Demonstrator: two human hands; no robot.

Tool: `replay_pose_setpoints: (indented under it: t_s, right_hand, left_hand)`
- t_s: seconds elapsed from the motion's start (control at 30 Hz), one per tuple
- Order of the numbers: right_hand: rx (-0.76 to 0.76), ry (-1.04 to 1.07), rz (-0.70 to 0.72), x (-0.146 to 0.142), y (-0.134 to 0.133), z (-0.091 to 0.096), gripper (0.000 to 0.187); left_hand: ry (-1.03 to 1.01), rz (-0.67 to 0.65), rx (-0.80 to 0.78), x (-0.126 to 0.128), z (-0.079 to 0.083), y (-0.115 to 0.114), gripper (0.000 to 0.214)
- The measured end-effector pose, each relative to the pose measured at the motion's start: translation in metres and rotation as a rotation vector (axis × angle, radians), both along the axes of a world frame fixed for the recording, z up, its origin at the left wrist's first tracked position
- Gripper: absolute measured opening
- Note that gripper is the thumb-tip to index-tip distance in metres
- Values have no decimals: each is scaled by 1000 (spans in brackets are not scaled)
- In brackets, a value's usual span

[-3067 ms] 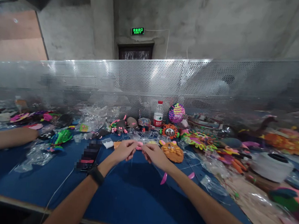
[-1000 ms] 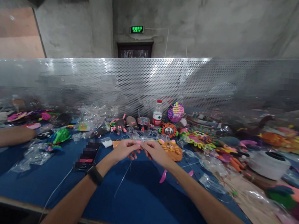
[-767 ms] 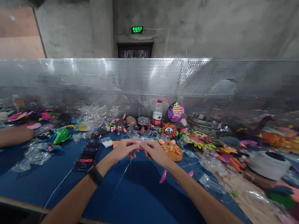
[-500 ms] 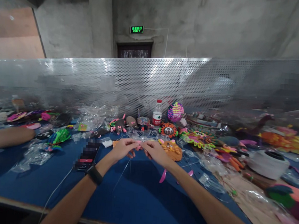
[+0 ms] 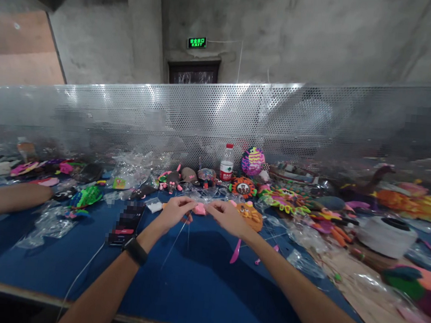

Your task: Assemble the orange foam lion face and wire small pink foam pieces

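Observation:
My left hand (image 5: pixel 173 213) and my right hand (image 5: pixel 227 217) meet over the blue table (image 5: pixel 190 280), fingers pinched on a small pink piece (image 5: pixel 199 209) between them. A thin clear string (image 5: pixel 176 238) hangs down from my left fingers. A black band (image 5: pixel 135 250) sits on my left wrist. An orange animal-face toy (image 5: pixel 250 214) lies just right of my right hand. A pink strip (image 5: pixel 236 251) lies on the cloth below my right wrist.
A dark phone (image 5: pixel 127 222) lies left of my left wrist. A water bottle (image 5: pixel 226 164), several colourful craft toys (image 5: pixel 287 200) and clear bags (image 5: pixel 133 172) line the perforated metal screen (image 5: pixel 219 116). A white spool (image 5: pixel 386 237) stands right. Another person's forearm (image 5: pixel 8 198) rests at far left.
My hands have drawn slightly apart and the pink piece now shows plainly between the fingertips. The hanging string has shifted a little. The other person's arm has stayed put.

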State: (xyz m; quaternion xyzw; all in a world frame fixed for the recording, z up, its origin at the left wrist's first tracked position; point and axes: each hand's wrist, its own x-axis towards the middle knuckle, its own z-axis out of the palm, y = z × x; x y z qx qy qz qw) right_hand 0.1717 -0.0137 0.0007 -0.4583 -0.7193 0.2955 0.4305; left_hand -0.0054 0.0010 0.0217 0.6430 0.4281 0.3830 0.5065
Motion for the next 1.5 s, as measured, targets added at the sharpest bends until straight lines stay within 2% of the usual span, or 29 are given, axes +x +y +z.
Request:
replay_pose_setpoints:
  t_s: [0.37, 0.53, 0.67, 0.8, 1.2, 1.5]
  right_hand:
    - [13, -83, 17, 0, -2, 1, 41]
    - [-47, -29, 65, -3, -2, -1, 27]
    - [-89, 47, 43, -5, -1, -3, 21]
    - [-113, 83, 51, -7, -1, -3, 22]
    - [-141, 100, 51, -7, 3, -8, 19]
    - [-150, 89, 59, -4, 2, -8, 25]
  left_hand:
    - [-44, 43, 10, 0, -6, 4, 22]
    - [-55, -3, -4, 3, -10, 1, 22]
    - [-22, -26, -43, 6, -10, -3, 21]
    - [8, -10, -86, 9, -7, -5, 15]
    - [74, -11, -119, 9, -4, -7, 18]
    - [82, -65, -83, 3, -4, -6, 32]
